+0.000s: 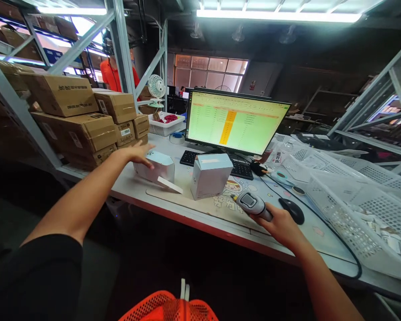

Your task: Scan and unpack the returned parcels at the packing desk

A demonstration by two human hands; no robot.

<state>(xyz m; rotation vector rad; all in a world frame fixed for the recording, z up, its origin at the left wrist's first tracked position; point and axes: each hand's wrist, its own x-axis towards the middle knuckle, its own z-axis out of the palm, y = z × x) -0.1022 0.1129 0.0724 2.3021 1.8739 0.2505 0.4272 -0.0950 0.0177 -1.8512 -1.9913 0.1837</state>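
Head view: the left hand (138, 154) reaches out with fingers spread and flat, resting on or just over the near end of a white box (157, 167) lying on the counter (133, 185), its flap loose. The right hand (280, 225) is clamped round a handheld scanner (252, 204), whose nose points toward a second white box (210, 176) standing upright just beside the first. Behind are a monitor (235, 122) and keyboard (190, 158), with stacked cardboard cartons (76, 129) to the left. The step in hand seems to be taking hold of the lying box. A scan would need its label turned toward the scanner.
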